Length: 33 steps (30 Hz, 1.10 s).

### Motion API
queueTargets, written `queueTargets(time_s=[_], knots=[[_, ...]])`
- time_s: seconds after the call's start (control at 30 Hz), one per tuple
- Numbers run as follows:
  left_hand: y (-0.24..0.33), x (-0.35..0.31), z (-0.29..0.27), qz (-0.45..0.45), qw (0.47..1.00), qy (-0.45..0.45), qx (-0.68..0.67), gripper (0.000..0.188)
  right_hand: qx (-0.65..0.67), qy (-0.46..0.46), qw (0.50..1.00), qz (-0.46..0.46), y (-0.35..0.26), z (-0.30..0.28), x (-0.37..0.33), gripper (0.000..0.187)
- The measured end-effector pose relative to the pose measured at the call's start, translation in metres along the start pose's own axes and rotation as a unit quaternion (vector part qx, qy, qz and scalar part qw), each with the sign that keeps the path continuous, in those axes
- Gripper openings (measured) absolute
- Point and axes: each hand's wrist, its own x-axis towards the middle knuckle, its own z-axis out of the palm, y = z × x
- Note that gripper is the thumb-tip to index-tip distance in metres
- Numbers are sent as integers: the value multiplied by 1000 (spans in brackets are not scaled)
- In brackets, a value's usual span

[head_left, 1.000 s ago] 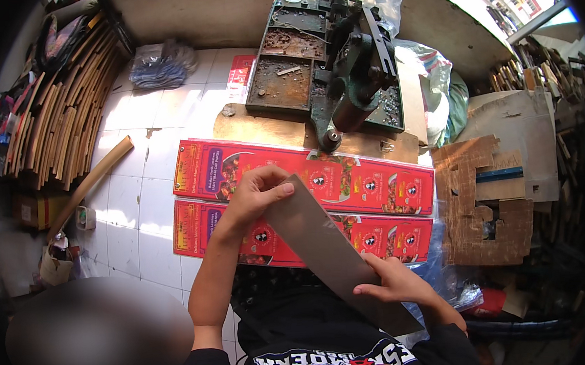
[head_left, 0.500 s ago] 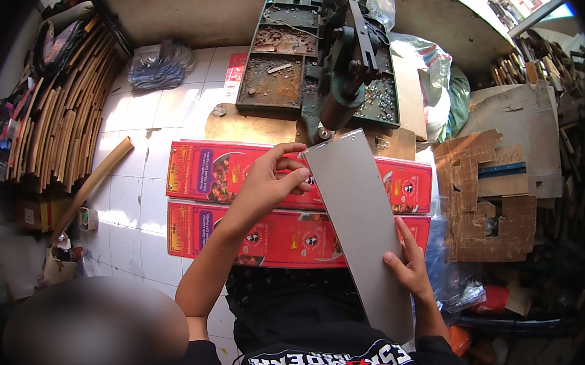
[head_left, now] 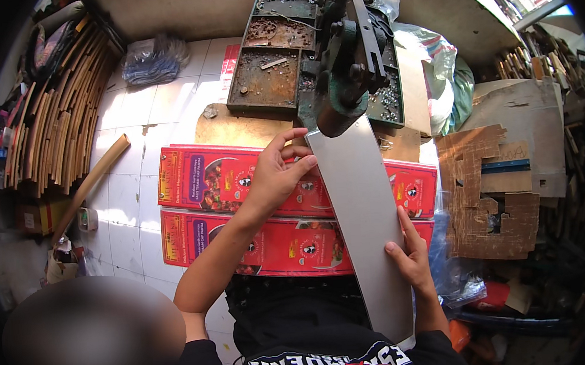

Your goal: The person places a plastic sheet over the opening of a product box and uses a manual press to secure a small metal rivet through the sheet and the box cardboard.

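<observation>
A long flat grey panel (head_left: 370, 224) slants from my lap across the red printed panels. Its far end lies beneath the head (head_left: 339, 117) of a dark green hand press. My right hand (head_left: 413, 259) grips the panel's right edge, thumb on top and fingers along the side. Beside the far left corner is my left hand (head_left: 282, 176), index fingertip at the corner, thumb and other fingers curled together. Whatever they may pinch is too small to make out. Two red printed panels (head_left: 231, 183) lie side by side under the grey one.
Behind the press base, a compartmented metal tray (head_left: 265, 82) holds small metal bits. Cut cardboard (head_left: 477, 197) lies to the right, wooden strips (head_left: 64, 124) stand stacked at left, and a curved tube (head_left: 96, 183) leans over the tiled floor. A blurred round shape (head_left: 93, 339) fills the lower left.
The grey panel's far end has slid forward under the press head, which now covers part of it. Both hands have kept their places along the panel. The view has shifted slightly.
</observation>
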Motion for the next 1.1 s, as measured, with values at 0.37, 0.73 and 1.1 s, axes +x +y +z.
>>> queueTargets(time_s=[0.37,0.73,1.1], knots=[[-9,6,-3,-4,1000,-15,-20,54,17,11,1000,8,4,4,2,71],[-10,7,-4,-4,1000,-19,-19,51,-13,7,1000,3,1,2,4,70],[-5,6,-2,-15,1000,-6,-13,49,-4,15,1000,14,4,3,1,69]])
